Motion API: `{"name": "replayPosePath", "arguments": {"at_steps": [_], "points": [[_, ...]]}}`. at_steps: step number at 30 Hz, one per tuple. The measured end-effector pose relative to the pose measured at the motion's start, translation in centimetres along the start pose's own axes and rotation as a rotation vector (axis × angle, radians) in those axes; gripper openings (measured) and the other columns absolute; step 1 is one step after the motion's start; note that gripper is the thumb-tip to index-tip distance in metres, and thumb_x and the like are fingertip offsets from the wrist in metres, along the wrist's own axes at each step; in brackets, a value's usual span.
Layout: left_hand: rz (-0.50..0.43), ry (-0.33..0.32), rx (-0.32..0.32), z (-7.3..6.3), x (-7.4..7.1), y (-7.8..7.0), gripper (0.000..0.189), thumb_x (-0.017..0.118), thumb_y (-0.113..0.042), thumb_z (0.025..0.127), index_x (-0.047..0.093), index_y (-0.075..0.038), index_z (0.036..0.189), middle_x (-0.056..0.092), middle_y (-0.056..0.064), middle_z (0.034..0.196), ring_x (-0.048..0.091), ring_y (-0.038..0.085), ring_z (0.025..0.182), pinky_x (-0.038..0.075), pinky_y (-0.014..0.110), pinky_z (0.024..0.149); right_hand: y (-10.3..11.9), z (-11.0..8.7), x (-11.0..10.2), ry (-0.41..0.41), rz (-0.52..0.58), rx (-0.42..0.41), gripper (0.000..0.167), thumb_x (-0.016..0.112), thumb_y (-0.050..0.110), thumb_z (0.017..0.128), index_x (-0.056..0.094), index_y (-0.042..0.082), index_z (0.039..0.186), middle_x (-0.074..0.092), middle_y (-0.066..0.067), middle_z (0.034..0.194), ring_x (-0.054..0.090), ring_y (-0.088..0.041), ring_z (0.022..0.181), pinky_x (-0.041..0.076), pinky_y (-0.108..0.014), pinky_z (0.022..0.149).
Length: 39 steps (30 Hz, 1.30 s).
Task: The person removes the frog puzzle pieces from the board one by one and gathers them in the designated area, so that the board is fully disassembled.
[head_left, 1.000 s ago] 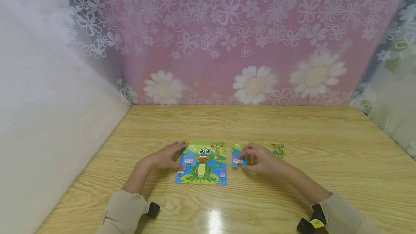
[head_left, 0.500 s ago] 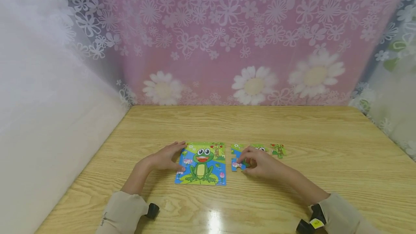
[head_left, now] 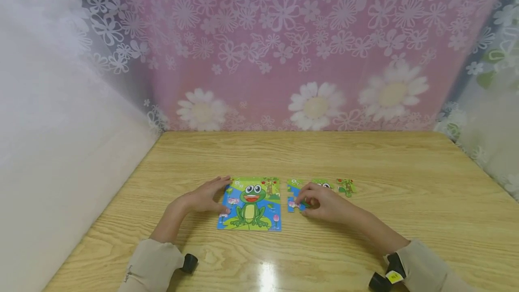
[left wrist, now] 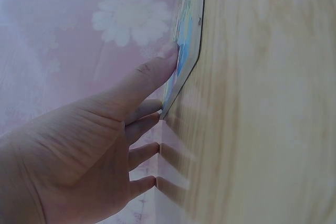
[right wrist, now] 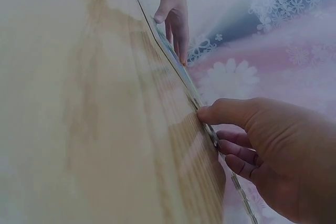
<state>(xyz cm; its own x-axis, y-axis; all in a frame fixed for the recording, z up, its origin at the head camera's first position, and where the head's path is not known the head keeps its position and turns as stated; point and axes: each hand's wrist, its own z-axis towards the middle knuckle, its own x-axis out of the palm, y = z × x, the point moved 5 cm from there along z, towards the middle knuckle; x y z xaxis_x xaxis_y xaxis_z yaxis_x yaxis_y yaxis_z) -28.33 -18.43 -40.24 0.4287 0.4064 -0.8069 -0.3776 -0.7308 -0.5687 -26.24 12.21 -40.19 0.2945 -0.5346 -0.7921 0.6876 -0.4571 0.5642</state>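
Note:
A square frog picture board [head_left: 251, 213] lies flat on the wooden table. My left hand [head_left: 202, 197] rests at its left side, fingers spread. In the left wrist view the left thumb [left wrist: 157, 65] lies on the board's face, and fingertips touch its edge and the table. To the right of the board, my right hand [head_left: 330, 204] pinches a blue jigsaw piece [head_left: 292, 204] with a pink flower between thumb and fingers. Above it lie a jigsaw piece with a white flower [head_left: 294, 184] and one with frog eyes [head_left: 324, 183], partly covered by the hand.
A jigsaw piece with a tree [head_left: 346, 186] lies apart on the right. Wood-grain table [head_left: 267, 152] surrounds the puzzle. A pink flowered curtain [head_left: 259, 48] stands behind, and a white sheet [head_left: 73, 125] along the left.
My right hand has shifted slightly toward me with the blue jigsaw piece, uncovering the frog-eyes piece and more of the tree piece. The left hand stays on the board.

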Motion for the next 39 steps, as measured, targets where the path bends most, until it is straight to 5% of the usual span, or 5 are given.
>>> {"name": "replayPosePath", "arguments": {"at_steps": [26,34,39], "points": [[0.004,-0.007,-0.022,0.0,0.1,0.2,0.09,0.075,-0.038,0.076,0.027,-0.005,0.144,0.016,0.007,0.151,0.003,0.031,0.137,0.009,0.057,0.104,0.6,0.2,-0.3,-0.025,-0.008,-0.044,0.016,0.067,0.012,0.085,0.065,0.013,0.101,0.051,-0.004,0.112,0.052,-0.017,0.087,0.048,-0.027,0.07],[-0.013,0.003,0.012,-0.2,0.0,-0.2,0.088,0.074,-0.035,0.078,0.027,-0.002,0.144,0.016,0.011,0.151,0.002,0.035,0.136,0.009,0.058,0.103,1.6,2.2,0.4,-0.018,-0.017,-0.049,0.015,0.067,0.011,0.085,0.066,0.013,0.101,0.051,0.003,0.108,0.053,-0.016,0.079,0.048,-0.026,0.066],[-0.011,0.001,0.023,-0.3,-0.1,-0.5,0.087,0.073,-0.034,0.079,0.027,0.0,0.143,0.017,0.013,0.15,0.003,0.037,0.135,0.011,0.06,0.102,3.0,4.2,1.2,0.0,-0.044,-0.064,0.018,0.066,0.01,0.085,0.066,0.012,0.103,0.052,0.003,0.109,0.053,-0.016,0.089,0.048,-0.029,0.072]]}}
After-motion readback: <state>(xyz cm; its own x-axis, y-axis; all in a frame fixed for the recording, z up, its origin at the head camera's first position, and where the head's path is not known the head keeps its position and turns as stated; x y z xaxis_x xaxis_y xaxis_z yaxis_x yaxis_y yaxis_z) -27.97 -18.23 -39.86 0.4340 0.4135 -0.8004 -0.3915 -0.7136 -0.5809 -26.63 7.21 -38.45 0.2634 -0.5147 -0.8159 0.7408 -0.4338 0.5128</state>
